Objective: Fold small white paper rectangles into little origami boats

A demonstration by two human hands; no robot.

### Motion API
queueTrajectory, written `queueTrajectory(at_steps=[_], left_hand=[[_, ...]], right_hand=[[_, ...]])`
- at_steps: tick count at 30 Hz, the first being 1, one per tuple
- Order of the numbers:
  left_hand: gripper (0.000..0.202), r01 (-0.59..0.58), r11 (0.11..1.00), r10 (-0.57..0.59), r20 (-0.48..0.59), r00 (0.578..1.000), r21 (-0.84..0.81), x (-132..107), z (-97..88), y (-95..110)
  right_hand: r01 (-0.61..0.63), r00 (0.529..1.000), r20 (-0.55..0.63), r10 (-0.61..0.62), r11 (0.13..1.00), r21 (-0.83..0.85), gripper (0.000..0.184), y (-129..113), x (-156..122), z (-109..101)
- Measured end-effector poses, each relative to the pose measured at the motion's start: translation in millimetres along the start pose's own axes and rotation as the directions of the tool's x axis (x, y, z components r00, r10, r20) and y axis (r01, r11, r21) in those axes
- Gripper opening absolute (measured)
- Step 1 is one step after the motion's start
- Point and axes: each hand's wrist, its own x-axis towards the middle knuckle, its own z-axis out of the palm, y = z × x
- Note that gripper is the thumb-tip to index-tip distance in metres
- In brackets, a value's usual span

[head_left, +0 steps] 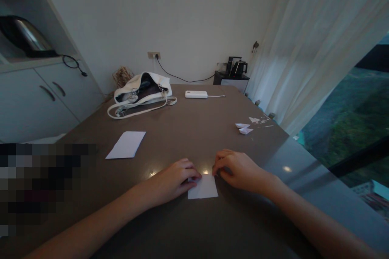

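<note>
Person's left forearm (121, 209): bare, slants up from lower left corner | left hand (181, 177): lower centre, fingers (189, 166) curl rightward, thumb (186, 187) below them | right forearm (306, 213): bare, angles in from lower right corner | right hand (237, 168): right of centre, arched, fingertips (215, 169) point left

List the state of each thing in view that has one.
Paper: flat, folds unclear
Left hand: curled, touching the paper's left side
Right hand: curled, at the paper's far right corner
Left paper: flat
Two paper pieces: folded
Bag: open
Cabinet doors: shut
Wall plug: plugged in
Kettle plug: loose
Curtain: drawn partway
</note>
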Motion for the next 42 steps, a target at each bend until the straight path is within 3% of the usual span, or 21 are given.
queueTrajectory(at_steps=[5, 15, 22, 30, 42], left_hand=[[0.020, 0.019, 1.000, -0.019, 0.004, 1.000, 0.005, -1, -0.6, 4], [0.030, 0.036, 0.981, -0.032, -0.026, 0.999, 0.189, 5, 10.3, 14], [0.023, 0.073, 0.980, -0.055, -0.102, 0.993, 0.184, 10, 15.6, 14], [0.011, 0.312, 0.948, -0.291, -0.236, 0.927, 0.058, 26, 26.4, 16], [0.005, 0.341, 0.930, -0.312, -0.200, 0.929, 0.134, 18, 11.0, 16]], right_hand=[[-0.025, 1.000, 0.016, 0.025, 1.000, 0.010, 0.028, 1, -1, -3], [-0.034, 0.999, -0.005, 0.034, 0.997, -0.070, 0.017, -8, -1, 1], [-0.156, 0.988, -0.030, 0.153, 0.982, -0.106, 0.015, -14, 4, 9], [-0.191, 0.981, -0.043, 0.187, 0.974, -0.121, 0.009, -16, 5, 12], [-0.216, 0.976, -0.027, 0.214, 0.968, -0.127, 0.008, -15, 7, 12]])
